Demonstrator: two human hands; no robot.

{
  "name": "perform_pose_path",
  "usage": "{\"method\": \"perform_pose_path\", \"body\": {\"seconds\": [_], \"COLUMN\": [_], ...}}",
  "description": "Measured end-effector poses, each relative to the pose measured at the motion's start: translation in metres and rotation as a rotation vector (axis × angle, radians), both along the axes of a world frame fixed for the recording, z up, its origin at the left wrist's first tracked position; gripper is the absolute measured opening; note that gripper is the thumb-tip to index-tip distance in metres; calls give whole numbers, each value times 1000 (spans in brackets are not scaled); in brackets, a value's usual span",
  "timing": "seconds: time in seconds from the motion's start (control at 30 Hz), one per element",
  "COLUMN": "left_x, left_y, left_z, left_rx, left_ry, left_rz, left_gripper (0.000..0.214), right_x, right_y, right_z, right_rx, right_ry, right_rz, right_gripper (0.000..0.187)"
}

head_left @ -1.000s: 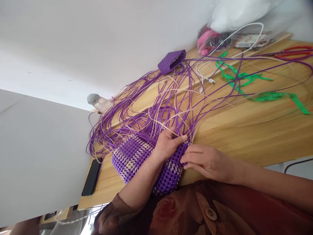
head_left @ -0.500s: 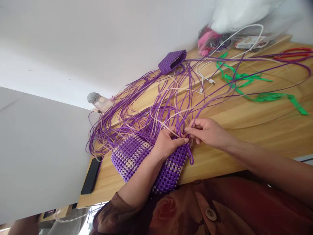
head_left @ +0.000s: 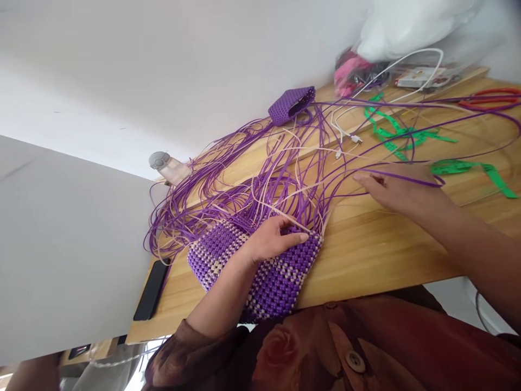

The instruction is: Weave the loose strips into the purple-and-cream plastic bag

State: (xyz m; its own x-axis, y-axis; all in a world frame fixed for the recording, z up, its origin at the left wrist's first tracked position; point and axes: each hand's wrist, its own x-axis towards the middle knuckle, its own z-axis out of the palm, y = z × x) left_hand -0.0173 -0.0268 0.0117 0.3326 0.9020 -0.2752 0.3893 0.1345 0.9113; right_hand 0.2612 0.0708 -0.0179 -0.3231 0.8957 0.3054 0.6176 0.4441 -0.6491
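Observation:
A woven bag (head_left: 280, 288) in purple with cream bands lies at the table's front edge. My left hand (head_left: 272, 239) grips its upper edge, thumb on the near face and the other fingers partly hidden behind. Long purple strands (head_left: 228, 168) and some cream ones fan out from that edge. To the right, clear of the bag, my right hand (head_left: 396, 187) is closed with its fingers curled. A purple strand runs into its pinch and loops over the back of the hand; the exact grip is partly hidden.
A small purple woven pouch (head_left: 291, 106) stands by the wall. Right of it are a white cable (head_left: 345, 133), green tape (head_left: 401, 136) and red-handled scissors (head_left: 490, 99). A bottle (head_left: 171, 167) and a black phone (head_left: 152, 290) are on the left.
My right hand has moved right, away from the bag's edge, drawing a purple strand along. The purple loop hanging at the bag's corner is gone. My left hand stays on the edge.

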Motion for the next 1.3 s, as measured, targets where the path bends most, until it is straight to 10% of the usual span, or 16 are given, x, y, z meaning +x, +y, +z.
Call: {"method": "perform_pose_path", "body": {"seconds": [0.07, 0.3, 0.63, 0.73, 0.93, 1.07, 1.17, 1.3], "left_x": [-3, 5, 15, 16, 17, 18, 19, 19], "left_y": [0, -2, -5, -4, -6, -7, -8, -9], "left_z": [1, -4, -17, -17, -17, -14, -11, -11], "left_rx": [-36, 2, -206, -194, -194, -209, -200, -185], "left_ry": [28, -29, -375, -392, -411, -382, -351, -336], "left_rz": [-16, 72, 316, 310, 338, 356, 339, 337], "left_gripper": [30, 31, 38, 37, 38, 36, 34, 34], "right_x": [-14, -83, -76, -81, -73, -54, -49, -59], "right_y": [-25, -79, -55, -58, -57, -57, -64, -77], "right_z": [10, 12, -10, -14, -14, -4, 6, 14], "right_rx": [93, -64, -473, -286, 594, 815, 700, 192], "right_ry": [-81, 157, 84, 111, 104, -9, -30, -99], "right_rz": [-99, 273, -48, -57, 228, 353, 349, 220], "right_gripper": [42, 14, 21, 17, 23, 27, 20, 23]}}
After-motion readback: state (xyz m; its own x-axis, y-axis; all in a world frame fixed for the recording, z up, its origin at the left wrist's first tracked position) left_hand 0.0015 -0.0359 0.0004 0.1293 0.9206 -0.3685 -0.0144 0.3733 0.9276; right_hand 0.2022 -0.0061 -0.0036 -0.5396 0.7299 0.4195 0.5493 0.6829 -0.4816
